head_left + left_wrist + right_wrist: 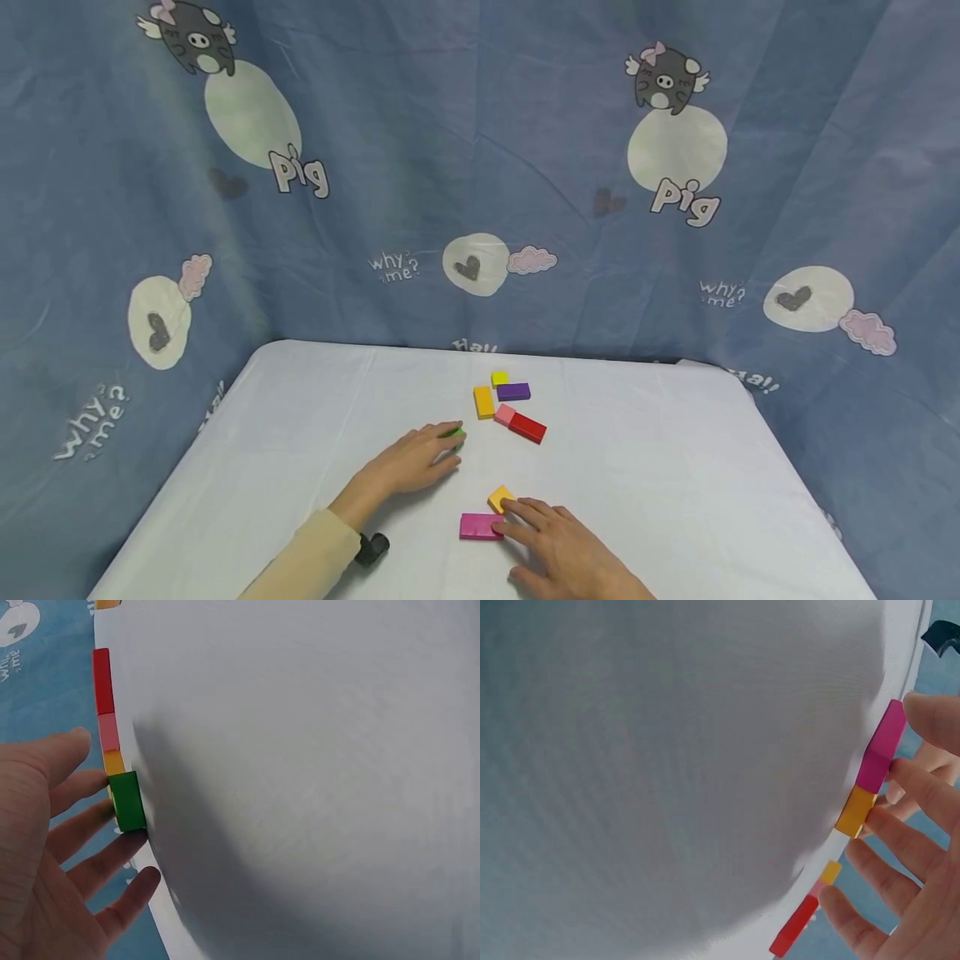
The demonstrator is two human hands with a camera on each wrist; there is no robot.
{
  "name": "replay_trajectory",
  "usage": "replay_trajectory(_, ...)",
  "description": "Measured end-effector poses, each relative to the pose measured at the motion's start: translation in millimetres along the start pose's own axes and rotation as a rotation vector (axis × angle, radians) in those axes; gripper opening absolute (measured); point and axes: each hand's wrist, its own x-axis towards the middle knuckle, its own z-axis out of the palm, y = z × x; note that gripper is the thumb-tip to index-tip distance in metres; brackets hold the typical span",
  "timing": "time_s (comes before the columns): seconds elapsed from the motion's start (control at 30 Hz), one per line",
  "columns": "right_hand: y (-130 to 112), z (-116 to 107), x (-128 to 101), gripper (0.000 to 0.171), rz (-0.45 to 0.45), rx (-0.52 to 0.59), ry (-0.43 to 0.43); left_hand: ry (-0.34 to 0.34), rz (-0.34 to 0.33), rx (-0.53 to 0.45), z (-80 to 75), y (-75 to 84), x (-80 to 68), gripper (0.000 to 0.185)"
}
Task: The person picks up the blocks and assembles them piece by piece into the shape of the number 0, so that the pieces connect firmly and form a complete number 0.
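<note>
We saw the left hand (408, 465) lying low on the white-covered counter (675, 483), a little left of its middle, with its fingers (90, 825) reaching forward to a small green block (453, 433); in the left wrist view the fingertips touched the block's side and were only slightly bent, not wrapped around it. The right hand (555, 546) rested nearer to us and to the right, its fingers (900, 847) spread and nearly straight, the tips lying on the right end of a magenta block (480, 527) and touching a small orange block (500, 498) that sat just beyond it, the two blocks meeting at a corner. Neither of these two blocks was gripped; the fingers simply pressed or rested on them. Farther from us, near the middle of the counter, lay a loose cluster: a red block (527, 427) with a pink block (505, 414) touching its left end, a yellow-orange block (483, 402) just left of those, a purple block (513, 392) behind them and a small yellow block (499, 378) at the far side. A beige sleeve (307, 562) covered the left forearm, with a dark device (372, 548) at the wrist. A blue cartoon-pig cloth (480, 167) hung behind the counter.
</note>
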Motion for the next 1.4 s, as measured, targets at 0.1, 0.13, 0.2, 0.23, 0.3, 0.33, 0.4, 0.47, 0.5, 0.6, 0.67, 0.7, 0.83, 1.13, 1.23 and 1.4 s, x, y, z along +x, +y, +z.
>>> replay_trajectory(0.1,0.1,0.6,-0.5,0.059,-0.003,0.000,0.003,0.002,0.007,-0.003,1.8,-0.1,-1.0,0.043)
replay_trajectory(0.13,0.2,0.8,-0.6,0.059,-0.003,0.001,0.004,0.001,0.007,-0.001,2.2,0.1,-1.3,0.043)
replay_trajectory(0.2,0.4,1.4,-0.9,0.059,-0.006,0.000,0.005,0.001,0.010,0.000,2.8,0.6,-1.9,0.041)
replay_trajectory(0.23,0.5,1.7,-1.0,0.059,-0.009,-0.003,0.008,0.003,0.011,0.000,3.1,0.9,-2.2,0.040)
replay_trajectory(0.3,0.8,2.2,-0.8,0.059,-0.015,-0.013,0.013,0.005,0.006,-0.001,2.7,1.6,-2.4,0.038)
replay_trajectory(0.33,0.9,2.5,-0.8,0.059,-0.018,-0.018,0.017,0.008,0.006,-0.005,2.4,2.1,-2.6,0.037)
replay_trajectory(0.4,0.8,2.9,-0.5,0.060,-0.025,-0.029,0.023,0.013,0.008,-0.014,1.8,2.6,-3.0,0.035)
replay_trajectory(0.47,0.6,2.8,-0.7,0.060,-0.021,-0.025,0.021,0.012,0.009,-0.024,0.2,3.3,-3.5,0.033)
replay_trajectory(0.5,0.4,2.7,-0.8,0.060,-0.018,-0.020,0.018,0.010,0.009,-0.026,-0.5,3.4,-3.9,0.032)
replay_trajectory(0.6,0.0,2.3,-1.0,0.061,-0.005,-0.009,0.006,0.013,0.015,-0.040,-2.0,3.4,-4.6,0.030)
replay_trajectory(0.67,-0.1,1.8,-0.5,0.061,0.002,-0.005,-0.004,0.019,0.015,-0.052,-2.3,3.0,-4.7,0.030)
replay_trajectory(0.7,0.0,1.7,-0.1,0.061,0.004,-0.005,-0.008,0.026,0.018,-0.055,-2.2,2.6,-4.6,0.029)
replay_trajectory(0.83,0.4,1.2,0.9,0.061,0.005,-0.007,-0.018,0.038,0.021,-0.074,-2.3,1.9,-4.8,0.027)
replay_trajectory(1.13,0.1,0.9,1.3,0.061,0.011,-0.010,-0.014,0.060,0.031,-0.074,-3.1,2.7,-7.6,0.025)
replay_trajectory(1.23,0.1,1.1,1.3,0.061,0.009,-0.009,-0.014,0.055,0.027,-0.082,-3.4,3.3,-8.3,0.022)
replay_trajectory(1.4,0.1,1.2,1.1,0.061,0.008,-0.011,-0.014,0.047,0.037,-0.100,-4.1,4.0,-9.1,0.017)
